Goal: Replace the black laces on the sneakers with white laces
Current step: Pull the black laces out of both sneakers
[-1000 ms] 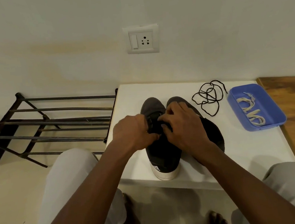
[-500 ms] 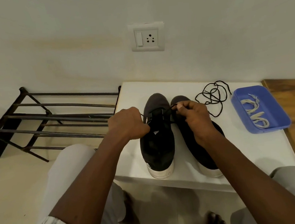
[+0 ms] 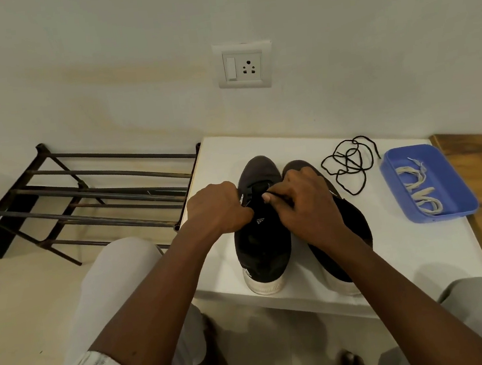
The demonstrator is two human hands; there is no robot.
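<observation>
Two black sneakers (image 3: 264, 248) with white soles stand side by side on a white table (image 3: 406, 250) in the centre of the frame, toes toward the wall. The right hand (image 3: 299, 205) pinches a black lace (image 3: 277, 193) between thumb and forefinger over the lacing of the sneaker on the picture's left, its wrist lying across the other shoe. The left hand (image 3: 218, 209) is curled tight against that same sneaker's left edge (what it grasps, if anything, is hidden by its own knuckles). To the right of the shoes a loose black lace (image 3: 348, 164) lies coiled on the table, and beside it a blue tray (image 3: 447, 214) holds white laces (image 3: 421, 191). A dark metal shoe rack (image 3: 85, 197) stands at the left of the frame.
</observation>
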